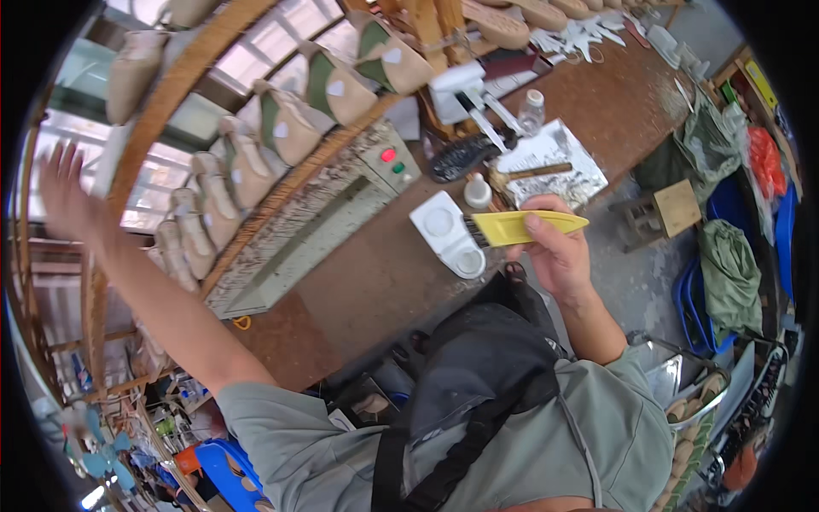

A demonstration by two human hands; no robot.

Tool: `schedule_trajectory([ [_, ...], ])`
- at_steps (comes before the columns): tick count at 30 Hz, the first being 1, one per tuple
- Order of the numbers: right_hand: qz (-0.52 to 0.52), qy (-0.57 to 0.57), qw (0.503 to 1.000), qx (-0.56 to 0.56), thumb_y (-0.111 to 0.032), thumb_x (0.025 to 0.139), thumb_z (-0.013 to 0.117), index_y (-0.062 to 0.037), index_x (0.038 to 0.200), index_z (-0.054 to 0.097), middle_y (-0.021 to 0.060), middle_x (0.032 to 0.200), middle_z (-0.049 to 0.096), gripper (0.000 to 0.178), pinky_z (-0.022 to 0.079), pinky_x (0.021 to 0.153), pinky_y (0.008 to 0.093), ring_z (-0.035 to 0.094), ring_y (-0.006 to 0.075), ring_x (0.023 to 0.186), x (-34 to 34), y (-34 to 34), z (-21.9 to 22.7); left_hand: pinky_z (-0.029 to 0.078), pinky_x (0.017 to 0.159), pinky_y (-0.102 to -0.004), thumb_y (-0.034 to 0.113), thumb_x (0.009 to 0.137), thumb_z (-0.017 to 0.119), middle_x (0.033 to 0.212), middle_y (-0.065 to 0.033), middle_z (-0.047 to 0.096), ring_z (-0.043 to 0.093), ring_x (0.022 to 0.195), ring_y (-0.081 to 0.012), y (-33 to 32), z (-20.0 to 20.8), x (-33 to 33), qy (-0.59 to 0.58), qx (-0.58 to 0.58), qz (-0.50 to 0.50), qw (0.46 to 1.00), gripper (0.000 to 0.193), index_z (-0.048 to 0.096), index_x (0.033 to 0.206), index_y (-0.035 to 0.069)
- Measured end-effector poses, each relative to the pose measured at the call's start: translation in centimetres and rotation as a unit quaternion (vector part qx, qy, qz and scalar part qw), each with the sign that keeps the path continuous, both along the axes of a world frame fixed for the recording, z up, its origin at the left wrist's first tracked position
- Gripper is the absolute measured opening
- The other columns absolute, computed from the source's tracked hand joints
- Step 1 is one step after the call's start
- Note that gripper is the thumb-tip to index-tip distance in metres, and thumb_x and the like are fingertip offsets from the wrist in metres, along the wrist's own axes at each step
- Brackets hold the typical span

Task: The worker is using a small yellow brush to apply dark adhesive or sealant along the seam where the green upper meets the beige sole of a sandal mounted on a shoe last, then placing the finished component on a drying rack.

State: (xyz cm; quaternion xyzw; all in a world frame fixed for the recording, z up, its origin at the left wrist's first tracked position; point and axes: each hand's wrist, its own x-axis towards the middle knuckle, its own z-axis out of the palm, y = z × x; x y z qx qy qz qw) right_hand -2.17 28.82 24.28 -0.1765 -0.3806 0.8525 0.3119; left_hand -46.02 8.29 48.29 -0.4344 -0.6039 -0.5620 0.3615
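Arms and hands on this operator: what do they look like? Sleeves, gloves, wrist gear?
Both the left hand and right hand are ungloved. The left sleeve and right sleeve are short, loose and plain grey-green, leaving the forearms bare. No watch, wristband, cable or marking shows on either arm. Left fingers are blurred, so I can't rule out rings there.

A: What's the operator wearing?
B: Loose grey-green short-sleeved cloth T-shirt (333, 452), creased, wide sleeve hems.
A: Over it?
B: Dark grey-black apron-like cloth piece (478, 358) at the front, broad black webbing strap (390, 478), thin pale grey cord (584, 444) on the right side.
A: Hands?
B: Left hand (72, 196) bare, right hand (559, 254) bare.
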Motion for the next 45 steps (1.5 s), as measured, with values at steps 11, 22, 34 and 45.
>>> schedule_trajectory([
  [11,-0.078,-0.092,0.989,0.089,-0.015,0.084,0.068,0.0004,0.108,0.061,0.0061,0.096,0.063,0.029,0.045,0.076,0.0248,0.057,0.0114,0.088,-2.8,0.5,-15.3,0.027,0.108,-0.0428,0.028,0.053,0.089,0.145,-0.0223,0.025,0.027,0.135,-0.0322,-0.8,-45.2,22.2,-0.429,-0.335,-0.257,0.799,0.129,0.002,0.145,0.004],
  [22,-0.101,-0.14,0.959,0.224,-0.014,0.084,0.067,0.0025,0.107,0.064,0.0034,0.094,0.064,0.029,0.043,0.077,0.0202,0.056,0.009,0.086,-1.7,1.2,-27.9,0.016,0.112,-0.0413,0.025,0.047,0.088,0.145,-0.0265,0.017,0.02,0.136,-0.0352,6.1,-53.9,22.8,-0.376,-0.262,-0.292,0.839,0.138,-0.008,0.143,0.004],
  [34,0.253,0.147,0.944,-0.154,-0.014,0.091,0.053,-0.0022,0.119,0.052,0.0125,0.102,0.059,0.031,0.046,0.063,0.027,0.055,0.0163,0.082,8.0,-8.3,-18.7,0.032,0.105,-0.0452,0.022,0.072,0.077,0.144,-0.0234,0.028,0.03,0.132,-0.0359,-14.1,-51.5,38.3,-0.527,-0.103,-0.057,0.842,0.093,0.02,0.142,0.0],
  [45,0.421,0.083,0.898,-0.098,-0.013,0.096,0.045,0.0059,0.127,0.045,0.005,0.081,0.048,0.037,0.034,0.064,0.0278,0.039,0.0143,0.069,6.7,-9.2,-28.4,0.046,0.065,-0.0259,0.02,0.087,0.063,0.073,-0.004,0.064,0.056,0.069,-0.0106,-45.5,-50.6,67.2,-0.345,0.193,0.673,0.625,0.022,0.062,0.078,0.001],
])
